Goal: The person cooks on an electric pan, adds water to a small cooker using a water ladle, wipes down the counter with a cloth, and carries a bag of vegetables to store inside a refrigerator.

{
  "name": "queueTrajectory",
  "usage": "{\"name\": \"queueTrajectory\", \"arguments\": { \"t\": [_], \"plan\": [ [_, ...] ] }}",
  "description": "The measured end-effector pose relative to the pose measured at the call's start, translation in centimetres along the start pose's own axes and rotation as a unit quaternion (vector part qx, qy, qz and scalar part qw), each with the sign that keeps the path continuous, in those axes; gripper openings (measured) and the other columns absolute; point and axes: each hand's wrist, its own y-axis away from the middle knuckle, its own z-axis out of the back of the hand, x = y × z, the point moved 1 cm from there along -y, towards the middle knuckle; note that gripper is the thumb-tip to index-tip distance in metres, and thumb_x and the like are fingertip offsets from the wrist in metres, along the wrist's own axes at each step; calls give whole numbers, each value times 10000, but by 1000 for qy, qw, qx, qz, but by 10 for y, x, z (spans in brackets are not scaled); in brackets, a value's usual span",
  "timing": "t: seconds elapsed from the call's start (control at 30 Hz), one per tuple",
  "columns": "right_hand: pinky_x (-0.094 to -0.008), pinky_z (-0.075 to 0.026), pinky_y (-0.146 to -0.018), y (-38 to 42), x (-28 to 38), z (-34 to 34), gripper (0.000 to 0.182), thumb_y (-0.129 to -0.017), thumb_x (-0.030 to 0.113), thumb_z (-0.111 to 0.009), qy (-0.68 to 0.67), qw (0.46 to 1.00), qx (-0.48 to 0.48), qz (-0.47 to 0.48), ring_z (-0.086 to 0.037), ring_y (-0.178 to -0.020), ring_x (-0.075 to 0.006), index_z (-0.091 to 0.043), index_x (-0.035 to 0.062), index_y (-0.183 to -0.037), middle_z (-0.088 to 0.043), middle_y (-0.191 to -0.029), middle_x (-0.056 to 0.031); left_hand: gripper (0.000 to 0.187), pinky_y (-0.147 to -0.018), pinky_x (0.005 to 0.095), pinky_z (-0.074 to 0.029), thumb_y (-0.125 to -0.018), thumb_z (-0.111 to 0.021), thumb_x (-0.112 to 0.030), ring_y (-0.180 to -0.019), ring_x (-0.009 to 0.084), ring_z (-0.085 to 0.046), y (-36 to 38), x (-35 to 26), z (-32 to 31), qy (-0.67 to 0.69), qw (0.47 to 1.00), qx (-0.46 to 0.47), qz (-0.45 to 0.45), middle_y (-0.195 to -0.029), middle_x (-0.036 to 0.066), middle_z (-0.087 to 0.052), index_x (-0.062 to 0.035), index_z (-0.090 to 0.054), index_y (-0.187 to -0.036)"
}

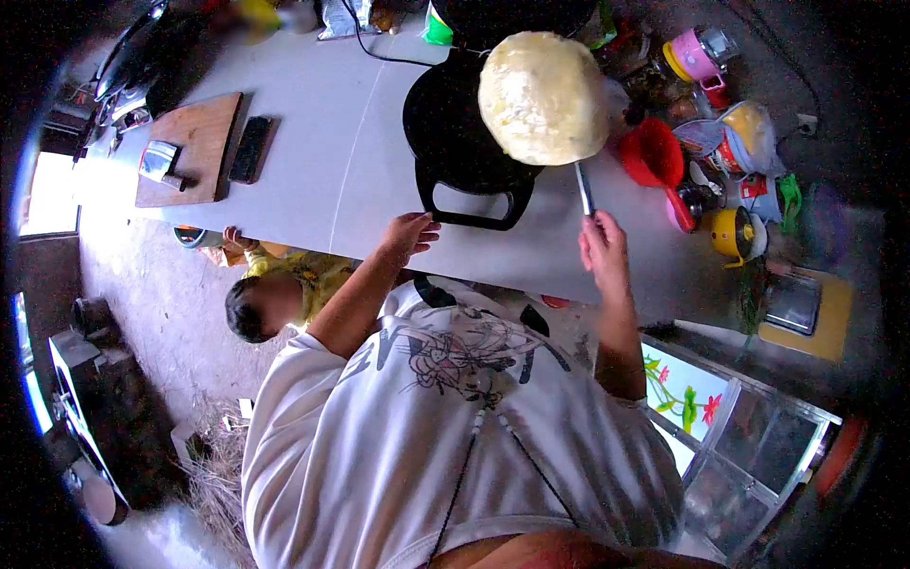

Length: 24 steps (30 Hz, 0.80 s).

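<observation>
My right hand (pixel 607 251) is closed around the metal handle of a turner (pixel 584 190). A round, pale yellow flatbread (pixel 543 98) lies across its far end and hides it. The flatbread overlaps the right side of a black electric griddle (pixel 445 119), whose dark inner surface shows to the left. My left hand (pixel 409 235) is beside the left corner of the griddle's front handle (pixel 474 222), fingers loosely bent and a little apart, holding nothing that shows. Behind the flatbread, the griddle's raised lid (pixel 517 17) is partly cut off by the frame.
On the table (pixel 313 123), a cleaver (pixel 159 163) rests on a wooden board (pixel 199 142), near a dark phone-like slab (pixel 251 149). A red ladle (pixel 652 156), a yellow pot (pixel 730 232) and bags crowd the right. A child (pixel 284 294) stands at the front edge, left of me.
</observation>
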Motion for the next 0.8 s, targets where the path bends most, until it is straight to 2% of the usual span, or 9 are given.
{"name": "queueTrajectory", "arguments": {
  "t": [0.03, 0.07, 0.1, 0.13, 0.17, 0.27, 0.4, 0.53, 0.8],
  "plan": [
    [-245, -337, -357, -4, 6, 7, 181, -830, 230, -441, 80, 997, -10, -18, -441, -400, -133, -470, 55, -866, -456, -533, -33, 335, -594, 264, -423, -799, -492, -325, -738, 135, -550, 0, 0, -1, 0, 1000, 3, 0, -904, 42, -585, -71, -495, -1017],
    [-245, -337, -357, -3, 10, 2, 181, -830, 230, -441, 82, 996, -13, -19, -441, -400, -133, -470, 55, -866, -456, -533, -33, 333, -623, 289, -423, -801, -490, -319, -742, 148, -559, 0, -1, 1, 3, 1000, 4, 0, -894, 47, -589, -67, -493, -1019],
    [-301, -381, -415, 0, 17, -2, 177, -825, 226, -442, 272, 957, -84, 52, -491, -465, -208, -468, 67, -898, -501, -574, -75, 332, -653, 313, -422, -803, -488, -314, -747, 161, -567, 0, -1, 1, 4, 1000, 5, 1, -883, 52, -593, -62, -491, -1020],
    [-357, -425, -472, 4, 30, -9, 181, -820, 222, -444, 450, 872, -149, 119, -541, -530, -284, -467, 80, -931, -545, -615, -117, 332, -653, 313, -422, -803, -488, -314, -747, 161, -567, 0, 0, 0, 4, 1000, 9, 2, -883, 52, -593, -62, -491, -1020],
    [-435, -431, -602, 6, 40, -21, 206, -811, 232, -445, 487, 861, -141, 49, -544, -689, -364, -452, 107, -974, -571, -744, -163, 331, -648, 308, -423, -802, -489, -313, -743, 160, -566, -1, 0, 1, 7, 1000, 4, 8, -886, 54, -593, -60, -491, -1016],
    [-417, -435, -620, 9, 21, -40, 274, -813, 241, -438, 530, 825, -152, 122, -554, -733, -326, -443, 122, -1060, -574, -831, -149, 335, -629, 298, -428, -799, -489, -314, -735, 157, -563, 18, -11, 2, -22, 999, 15, 24, -890, 60, -593, -54, -493, -1010],
    [-411, -434, -644, 16, 12, -51, 283, -809, 229, -442, 532, 827, -139, 113, -550, -768, -323, -464, 103, -1062, -570, -870, -148, 405, -601, 297, -439, -776, -513, -369, -719, 179, -570, 53, -21, 22, -124, 986, 94, 59, -956, 75, -580, -54, -483, -1028],
    [-391, -440, -675, 34, 19, -44, 282, -804, 211, -454, 474, 854, -162, 141, -549, -797, -323, -479, 84, -1054, -557, -923, -165, 313, -476, 226, -413, -802, -473, -342, -530, 107, -530, 61, -7, 43, -118, 986, 86, 77, -799, 46, -618, -51, -557, -880],
    [-395, -433, -659, 56, 57, -50, 287, -791, 209, -468, 513, 856, -35, 54, -544, -777, -339, -493, 73, -1043, -558, -863, -187, 275, -372, 211, -357, -819, -459, -297, -437, 84, -476, 64, 0, 54, -183, 975, 128, 8, -669, 55, -608, -49, -580, -820]
  ]
}}
